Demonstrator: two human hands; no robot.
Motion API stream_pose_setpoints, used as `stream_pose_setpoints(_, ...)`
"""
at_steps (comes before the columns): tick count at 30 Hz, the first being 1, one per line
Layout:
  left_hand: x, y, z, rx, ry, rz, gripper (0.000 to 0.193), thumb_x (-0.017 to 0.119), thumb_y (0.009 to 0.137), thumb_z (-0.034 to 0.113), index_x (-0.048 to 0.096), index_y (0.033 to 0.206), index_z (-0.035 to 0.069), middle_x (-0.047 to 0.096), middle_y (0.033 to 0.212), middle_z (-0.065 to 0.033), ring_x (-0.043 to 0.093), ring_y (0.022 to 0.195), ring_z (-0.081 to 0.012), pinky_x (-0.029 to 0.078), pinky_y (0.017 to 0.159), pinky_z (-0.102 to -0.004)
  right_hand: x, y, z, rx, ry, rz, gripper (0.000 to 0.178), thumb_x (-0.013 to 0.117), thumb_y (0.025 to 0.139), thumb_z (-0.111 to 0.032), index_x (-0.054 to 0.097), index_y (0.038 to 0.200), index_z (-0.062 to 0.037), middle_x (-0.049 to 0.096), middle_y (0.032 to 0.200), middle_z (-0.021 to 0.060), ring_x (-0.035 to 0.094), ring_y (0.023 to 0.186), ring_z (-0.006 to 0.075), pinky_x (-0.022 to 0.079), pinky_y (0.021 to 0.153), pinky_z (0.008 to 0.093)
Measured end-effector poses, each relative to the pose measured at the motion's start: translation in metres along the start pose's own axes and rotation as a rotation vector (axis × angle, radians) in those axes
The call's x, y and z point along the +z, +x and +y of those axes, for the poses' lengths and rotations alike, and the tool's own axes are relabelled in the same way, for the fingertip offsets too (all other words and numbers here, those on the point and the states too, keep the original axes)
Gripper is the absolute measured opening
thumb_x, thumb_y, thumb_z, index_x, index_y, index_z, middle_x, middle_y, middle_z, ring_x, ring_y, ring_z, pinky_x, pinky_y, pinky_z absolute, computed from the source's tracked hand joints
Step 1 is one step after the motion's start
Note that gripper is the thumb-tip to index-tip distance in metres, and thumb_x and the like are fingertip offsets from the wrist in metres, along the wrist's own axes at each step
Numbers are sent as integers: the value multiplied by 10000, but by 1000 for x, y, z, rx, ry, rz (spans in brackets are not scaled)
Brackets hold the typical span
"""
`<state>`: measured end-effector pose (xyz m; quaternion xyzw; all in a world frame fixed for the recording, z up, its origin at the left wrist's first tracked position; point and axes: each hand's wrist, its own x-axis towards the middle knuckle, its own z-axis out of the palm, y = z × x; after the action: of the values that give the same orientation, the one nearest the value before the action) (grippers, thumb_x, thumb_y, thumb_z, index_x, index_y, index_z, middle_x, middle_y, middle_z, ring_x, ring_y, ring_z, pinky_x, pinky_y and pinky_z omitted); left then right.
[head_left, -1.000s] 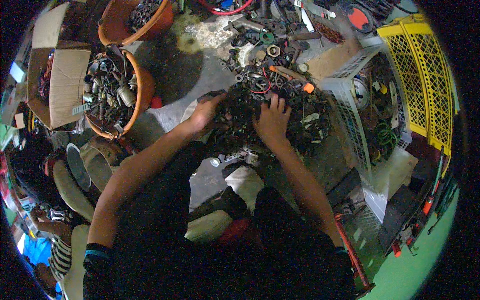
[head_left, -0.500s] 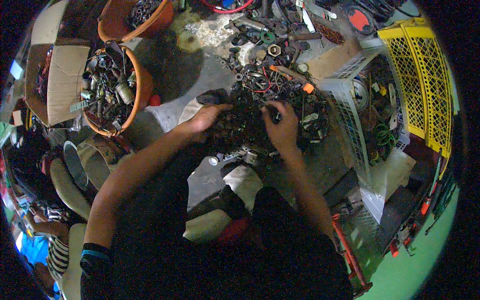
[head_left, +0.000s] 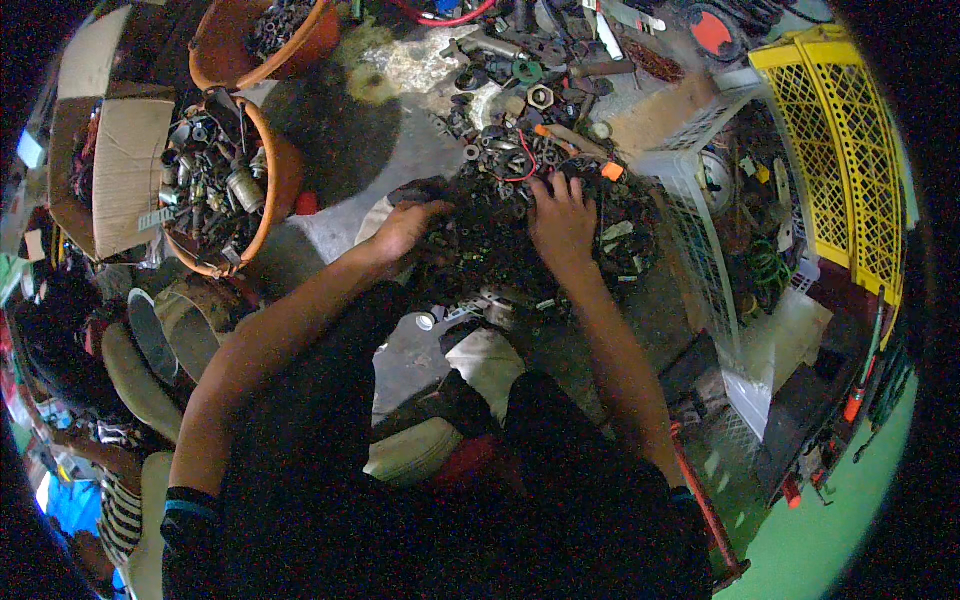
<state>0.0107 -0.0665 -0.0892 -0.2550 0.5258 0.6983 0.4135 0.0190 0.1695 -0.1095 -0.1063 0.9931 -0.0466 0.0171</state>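
A dark heap of small metal parts lies on the floor in front of me, with nuts, washers and rings among it. My right hand rests palm down on the heap's right side, its fingers apart and reaching into the parts. At the left edge of the heap is my left hand, fingers drawn together and pointing right. Whatever they may hold is too dark to make out. A large hex nut and a thin red loop lie farther up the heap.
Left stands an orange tub of metal parts, beside an open cardboard box; another orange tub is behind. To the right are a white plastic crate and a yellow crate. Another person's striped sleeve shows lower left.
My right hand has gone from a curled, pinching shape to fingers spread on the heap, slightly farther forward. My left hand has drawn back a little to the left.
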Motion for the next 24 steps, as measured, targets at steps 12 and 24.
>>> stream_pose_setpoints(12, 0, 2, -2, 4, -17, -28, 233, 534, 893, 224, 584, 993, 20, 615, 788, -59, 594, 603, -174, 508, 496, -319, 3, 3, 2, 11, -63, -107, 364, 627, 778, -174, 572, 1135, -220, 500, 1185, 122, 468, 1128, 334, 438, 846, 558)
stream_pose_setpoints(24, 6, -1, 2, -241, -294, -224, 318, 475, 925, 329, 537, 1085, 62, 604, 968, -111, 599, 837, -219, 525, 720, -430, -71, -23, -39, 218, 1185, 5, 236, 722, 784, -141, 674, 986, -28, 690, 968, 94, 637, 926, 196, 470, 864, 301)
